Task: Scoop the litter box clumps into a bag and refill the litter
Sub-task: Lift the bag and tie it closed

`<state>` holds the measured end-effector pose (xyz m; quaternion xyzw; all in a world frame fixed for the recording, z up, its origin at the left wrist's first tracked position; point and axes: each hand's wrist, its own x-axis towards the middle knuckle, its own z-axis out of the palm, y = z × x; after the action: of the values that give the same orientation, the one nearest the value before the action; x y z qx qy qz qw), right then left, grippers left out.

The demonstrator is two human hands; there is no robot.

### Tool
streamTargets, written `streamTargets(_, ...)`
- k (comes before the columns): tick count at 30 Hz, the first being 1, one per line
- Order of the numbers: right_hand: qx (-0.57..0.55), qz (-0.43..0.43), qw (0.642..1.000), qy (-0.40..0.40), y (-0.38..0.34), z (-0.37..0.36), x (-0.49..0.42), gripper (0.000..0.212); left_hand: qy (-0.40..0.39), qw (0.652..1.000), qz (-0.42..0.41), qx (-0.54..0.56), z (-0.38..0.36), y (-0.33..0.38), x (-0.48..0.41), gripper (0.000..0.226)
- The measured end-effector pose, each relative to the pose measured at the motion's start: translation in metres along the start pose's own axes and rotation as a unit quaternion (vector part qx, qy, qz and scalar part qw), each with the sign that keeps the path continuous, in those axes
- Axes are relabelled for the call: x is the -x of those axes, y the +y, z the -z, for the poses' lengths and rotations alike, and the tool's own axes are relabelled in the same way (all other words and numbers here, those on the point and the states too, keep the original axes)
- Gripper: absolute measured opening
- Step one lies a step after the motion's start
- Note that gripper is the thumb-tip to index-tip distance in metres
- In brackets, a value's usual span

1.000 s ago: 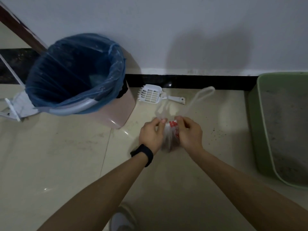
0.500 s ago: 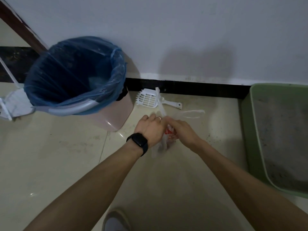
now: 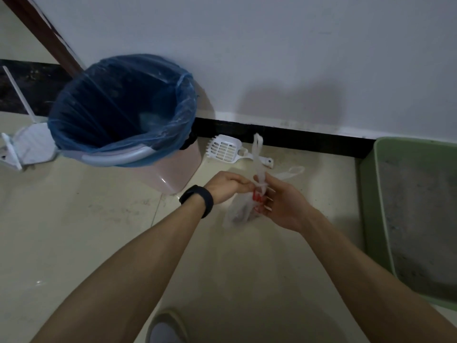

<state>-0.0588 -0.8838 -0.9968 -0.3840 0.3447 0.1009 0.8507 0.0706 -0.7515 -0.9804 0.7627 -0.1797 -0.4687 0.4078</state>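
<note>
A shoe [image 3: 164, 330] stands on the tiled floor at the bottom edge. Both forearms reach forward, and the left wrist wears a black band [image 3: 197, 200]. The left hand [image 3: 226, 185] has its fingers curled, pinching the twisted neck of a small clear bag [image 3: 238, 210] held between the hands. The right hand [image 3: 284, 206] pinches a handle strip with thumb and forefinger, its other fingers loosely spread against the bag. Beyond, a white scoop [image 3: 226, 151] lies by the skirting, with a blue-lined bin [image 3: 123, 115] to the left and a green litter box [image 3: 371, 194] holding grey litter to the right.
</note>
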Motion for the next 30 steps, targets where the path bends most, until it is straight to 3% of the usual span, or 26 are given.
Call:
streamTargets(5, 0.102, 0.041, 0.993, -0.03, -0.003, 0.012, 0.002, 0.031, -0.044, 0.997, 0.054, 0.015, 0.005, -0.001, -0.004, 0.02)
streamTargets(8, 0.211, 0.124, 0.969, 0.015, -0.006, 0.008, 0.0, 0.026, -0.048, 0.997, 0.056, 0.032, 0.004, -0.006, -0.004, 0.019)
streamTargets(11, 0.297, 0.16, 0.938, 0.075, -0.004, 0.003, -0.004, 0.036, -0.037, 0.997, 0.061, 0.007, 0.009, -0.009, -0.005, 0.014)
streamTargets(15, 0.526, 0.216, 0.811, 0.139, 0.0, 0.002, -0.011, 0.005, -0.011, 0.999, 0.046, -0.025, 0.006, -0.012, -0.006, 0.011)
streamTargets(19, 0.639, 0.25, 0.699, 0.2, 0.014, 0.0, -0.021, 0.019, 0.017, 0.987, 0.017, -0.161, -0.011, -0.008, -0.011, 0.022)
streamTargets(21, 0.66, 0.252, 0.669, 0.23, 0.018, 0.002, -0.025, 0.019, 0.031, 0.98, 0.008, -0.196, -0.023, -0.006, -0.012, 0.024)
streamTargets(22, 0.646, 0.25, 0.678, 0.247, 0.017, 0.003, -0.027, 0.017, 0.033, 0.985, 0.005, -0.169, -0.026, -0.005, -0.012, 0.021)
streamTargets(24, 0.547, 0.249, 0.749, 0.281, 0.01, 0.003, -0.026, 0.015, 0.027, 0.999, 0.013, -0.032, -0.025, -0.001, -0.011, 0.018)
streamTargets(26, 0.44, 0.257, 0.808, 0.297, 0.005, -0.001, -0.026, 0.014, 0.003, 0.996, 0.045, 0.077, -0.015, 0.002, -0.01, 0.033)
streamTargets(30, 0.394, 0.256, 0.832, 0.294, 0.005, -0.009, -0.025, 0.018, -0.035, 0.995, 0.053, 0.075, -0.001, -0.006, -0.01, 0.035)
